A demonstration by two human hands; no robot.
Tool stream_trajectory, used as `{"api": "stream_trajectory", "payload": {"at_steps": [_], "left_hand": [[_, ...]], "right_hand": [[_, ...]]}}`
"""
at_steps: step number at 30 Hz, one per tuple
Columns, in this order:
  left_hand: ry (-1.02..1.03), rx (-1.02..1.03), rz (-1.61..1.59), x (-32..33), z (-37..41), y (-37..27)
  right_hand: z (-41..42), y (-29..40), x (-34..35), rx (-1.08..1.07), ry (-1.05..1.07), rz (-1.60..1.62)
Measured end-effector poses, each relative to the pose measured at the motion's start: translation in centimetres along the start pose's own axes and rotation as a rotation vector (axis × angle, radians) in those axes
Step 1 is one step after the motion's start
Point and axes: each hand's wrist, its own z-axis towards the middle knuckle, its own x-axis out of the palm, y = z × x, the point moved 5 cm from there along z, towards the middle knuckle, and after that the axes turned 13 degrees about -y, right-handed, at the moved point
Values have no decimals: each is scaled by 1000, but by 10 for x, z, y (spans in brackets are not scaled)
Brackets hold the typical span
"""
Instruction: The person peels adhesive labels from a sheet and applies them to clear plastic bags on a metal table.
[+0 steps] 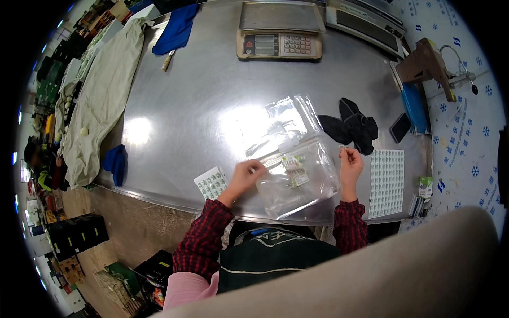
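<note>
Clear plastic bags [314, 175] lie in a stack before me on the metal table, the top one bearing a green and white printed label [295, 171]. My left hand [247, 175] is at the stack's left edge, thumb and fingers curled; whether it grips the plastic cannot be told. Right of the bags, my right hand [350, 161] is raised with a small pale piece, perhaps a sticker [342, 147], pinched between thumb and fingertips. A sheet of small green-printed stickers [386, 183] lies to its right, and a smaller such sheet [210, 183] lies left of my left hand.
Black gloves [352, 125] and a phone [400, 127] lie beyond my right hand. A weighing scale [280, 44] stands at the far side, near a tape dispenser [427, 67] at the right. A blue cloth [175, 30], a knife handle [167, 63] and a pale cloth cover [105, 99] are at the left.
</note>
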Motion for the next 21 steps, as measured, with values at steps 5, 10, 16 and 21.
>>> {"api": "stream_trajectory", "payload": {"at_steps": [5, 10, 16, 21], "left_hand": [[-491, -134, -172, -34, 10, 1], [-210, 275, 180, 3, -35, -43], [135, 430, 427, 38, -37, -21], [134, -71, 107, 18, -22, 1]], "right_hand": [[-29, -3, 28, -207, 188, -252], [-56, 22, 71, -491, 353, -493], [-28, 24, 55, -461, 347, -511], [57, 38, 15, -634, 4, -569]]}}
